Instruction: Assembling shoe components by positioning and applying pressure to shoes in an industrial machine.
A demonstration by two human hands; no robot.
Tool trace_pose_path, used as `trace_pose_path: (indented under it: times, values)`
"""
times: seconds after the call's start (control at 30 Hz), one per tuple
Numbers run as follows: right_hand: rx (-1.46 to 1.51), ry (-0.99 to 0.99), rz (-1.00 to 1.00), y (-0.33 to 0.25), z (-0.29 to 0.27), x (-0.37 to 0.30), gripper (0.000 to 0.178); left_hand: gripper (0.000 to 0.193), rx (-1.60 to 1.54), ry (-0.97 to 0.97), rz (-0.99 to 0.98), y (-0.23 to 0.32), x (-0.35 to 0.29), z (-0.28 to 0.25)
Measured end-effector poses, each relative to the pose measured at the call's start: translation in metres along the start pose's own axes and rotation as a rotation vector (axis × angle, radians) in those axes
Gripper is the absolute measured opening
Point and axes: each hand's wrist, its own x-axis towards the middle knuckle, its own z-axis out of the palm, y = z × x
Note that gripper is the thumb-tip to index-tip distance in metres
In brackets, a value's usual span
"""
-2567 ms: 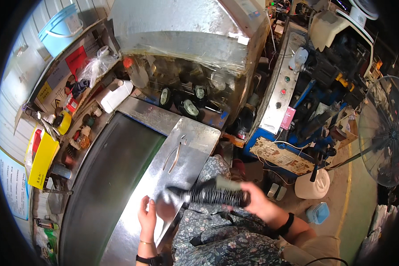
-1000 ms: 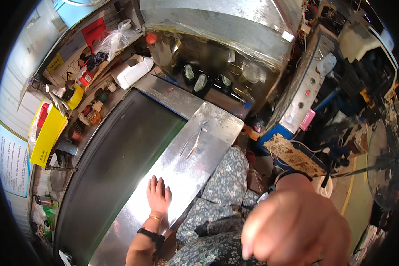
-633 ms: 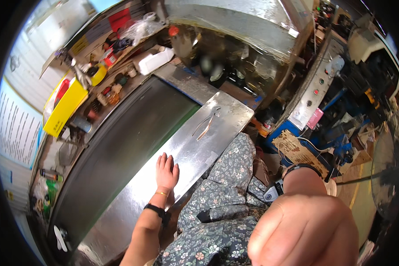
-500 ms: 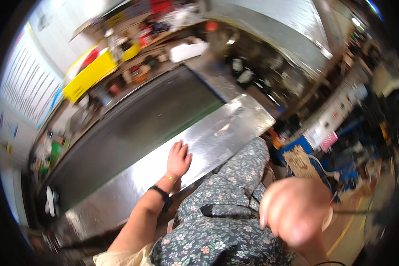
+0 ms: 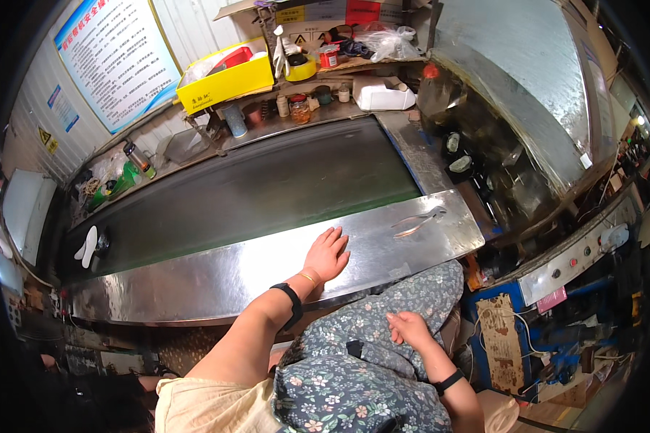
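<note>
My left hand (image 5: 327, 255) lies on the shiny metal ledge (image 5: 173, 292) in front of a dark conveyor belt (image 5: 267, 177), its fingers stretched out and nothing in it. Over my lap, above the dark floral apron (image 5: 332, 393), my right hand (image 5: 409, 330) is held with loosely curled fingers; no object shows in it. A slim metal hand tool (image 5: 420, 220), shaped like pliers, rests on the ledge to the right of my left hand. At the belt's left end sit white sole-shaped pieces (image 5: 89, 247) beside a dark rounded item (image 5: 103, 244).
Behind the belt a shelf holds a yellow box (image 5: 227, 78), jars (image 5: 300, 108) and a white container (image 5: 383, 94). Dark shoe-like items (image 5: 458, 164) are on the machine at right. A control panel (image 5: 578, 256) stands farther right. Another person's arm (image 5: 150, 382) shows at lower left.
My right hand has dropped from close to the camera down over my lap. My left hand stays on the ledge. The view has turned, showing more of the left side.
</note>
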Motion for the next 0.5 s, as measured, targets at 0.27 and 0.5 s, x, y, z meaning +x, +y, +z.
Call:
trace_pose_path:
  times: [0.27, 0.5]
  values:
    - [0.010, 0.102, -0.011, 0.001, 0.007, -0.003, 0.040, 0.045, 0.033, -0.011, -0.006, 0.002, 0.000, -0.001]
    - [0.023, 0.031, 0.004, -0.005, 0.001, -0.008, 0.035, 0.044, -0.017, 0.001, -0.015, -0.002, -0.003, 0.000]
